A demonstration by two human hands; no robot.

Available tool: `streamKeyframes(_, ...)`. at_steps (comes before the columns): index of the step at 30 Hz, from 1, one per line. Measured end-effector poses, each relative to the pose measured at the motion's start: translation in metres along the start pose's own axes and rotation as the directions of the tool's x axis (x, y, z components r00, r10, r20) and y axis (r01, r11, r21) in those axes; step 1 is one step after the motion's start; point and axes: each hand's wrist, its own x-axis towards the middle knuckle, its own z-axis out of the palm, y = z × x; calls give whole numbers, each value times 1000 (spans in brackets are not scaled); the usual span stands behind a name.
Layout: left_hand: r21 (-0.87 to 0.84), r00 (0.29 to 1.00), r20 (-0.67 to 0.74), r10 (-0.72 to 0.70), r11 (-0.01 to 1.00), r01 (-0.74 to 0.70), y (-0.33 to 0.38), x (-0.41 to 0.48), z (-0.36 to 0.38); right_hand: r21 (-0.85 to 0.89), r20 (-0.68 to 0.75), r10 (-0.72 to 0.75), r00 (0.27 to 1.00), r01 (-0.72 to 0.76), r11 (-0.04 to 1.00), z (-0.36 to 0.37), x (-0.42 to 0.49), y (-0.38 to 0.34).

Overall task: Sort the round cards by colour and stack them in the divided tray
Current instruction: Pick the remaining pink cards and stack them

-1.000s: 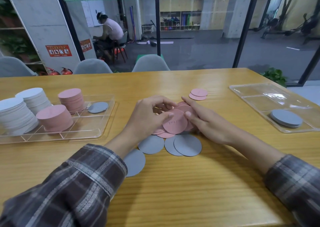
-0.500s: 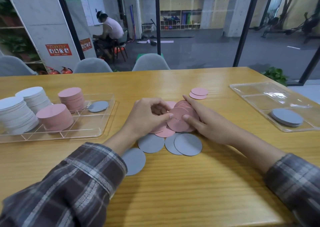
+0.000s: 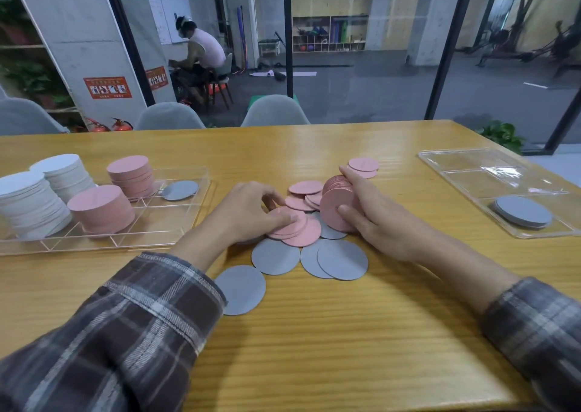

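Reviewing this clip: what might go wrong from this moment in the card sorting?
1. The right hand holds a pink bundle on edge, loosely fanned; cards may slip out and scatter.
2. Grey cards lie partly under the flat pink cards that the left hand grips; one might get swept into a pink stack.

Two trays (image 3: 163, 223) (image 3: 471, 166), perhaps five loose greys (image 3: 342, 259)

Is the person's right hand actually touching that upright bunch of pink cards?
Touching. The head view shows the right hand gripping the upright pink cards, with its thumb on the front face and its fingers over the top edge.
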Motion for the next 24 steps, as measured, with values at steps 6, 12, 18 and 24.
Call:
streamKeyframes(6, -74, 1000, 9, -17, 997, 18, 5, 0, -7, 6, 12, 2, 1000, -2, 1000, -2, -5, 3)
streamKeyframes(12, -242, 998, -8, 68, 968, -68, 17, -4, -14, 102, -43, 5, 999, -1, 995, -4, -3, 2)
streamKeyframes(18, -314, 981, -77, 175, 930, -191, 21, -4, -7, 203, -31, 8, 999, -1, 979, -4, 0, 3)
streamKeyframes(24, -290, 969, -130, 212, 926, -241, 31, -4, 0, 234, -20, 13, 1000, -8, 972, -3, 0, 3)
